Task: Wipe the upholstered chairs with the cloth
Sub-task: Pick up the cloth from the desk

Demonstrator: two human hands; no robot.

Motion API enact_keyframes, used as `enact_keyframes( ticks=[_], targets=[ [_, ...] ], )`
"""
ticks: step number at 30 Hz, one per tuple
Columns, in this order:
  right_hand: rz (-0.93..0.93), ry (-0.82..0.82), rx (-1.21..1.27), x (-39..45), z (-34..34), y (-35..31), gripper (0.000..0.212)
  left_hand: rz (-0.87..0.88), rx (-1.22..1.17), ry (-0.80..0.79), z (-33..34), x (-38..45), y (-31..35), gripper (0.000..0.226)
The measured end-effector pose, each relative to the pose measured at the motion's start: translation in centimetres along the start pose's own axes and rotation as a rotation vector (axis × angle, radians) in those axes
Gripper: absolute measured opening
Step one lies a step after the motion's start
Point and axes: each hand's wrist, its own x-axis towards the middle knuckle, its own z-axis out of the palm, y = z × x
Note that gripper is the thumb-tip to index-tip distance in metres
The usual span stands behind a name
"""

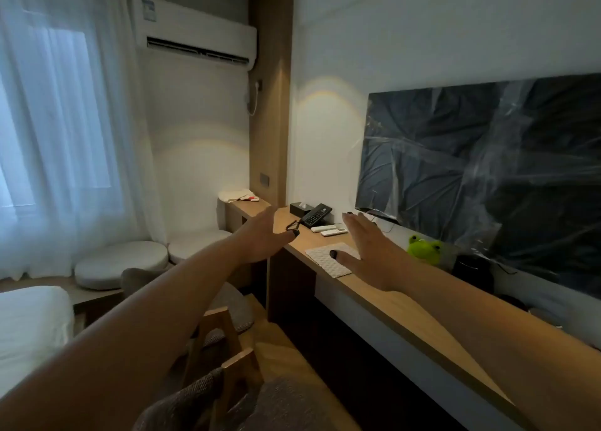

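Head view, dim room, both arms stretched forward over a wooden desk (406,303) running along the right wall. Left hand (263,235) held out with fingers straight and loose, grasping nothing, dark nail polish visible, hanging above the desk's far left corner. Right hand (367,251) also spread flat, fingers straight, holding nothing, hovering over the desk just above a white textured cloth (331,258) that lies flat on the desktop; cannot tell if the palm touches it. Two upholstered chairs with wooden frames sit near the desk on the left side: near chair (253,401) at bottom centre with grey fabric, far chair (227,307) partly hidden behind the left forearm.

Far end of desk: black telephone (315,215), black tissue box (298,208) just beside it, two white remotes (328,229) near the phone. Green frog plush (424,248) sits on the desk against the wall, right of the right hand. Wall-mounted TV (487,170) covered in crinkled plastic film above the desk. Air conditioner (195,33) high on the far wall. Sheer curtains (58,121) on the left, round floor cushions (122,264) below them, white bed (29,326) corner at near left.
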Motion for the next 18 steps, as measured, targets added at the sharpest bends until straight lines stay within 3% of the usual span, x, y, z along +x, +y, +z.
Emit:
enact_keyframes(
  ticks=[6, 18],
  targets=[
    [0.084, -0.072, 0.010, 3.9, 4.0, 2.9, 0.076, -0.032, -0.031, -0.059, 1.8, 4.8, -2.2, 0.081],
    [0.281, -0.028, 0.173, 10.9, 8.8, 10.5, 0.071, 0.004, -0.030, -0.148, 6.0, 15.4, -4.9, 0.079]
  ],
)
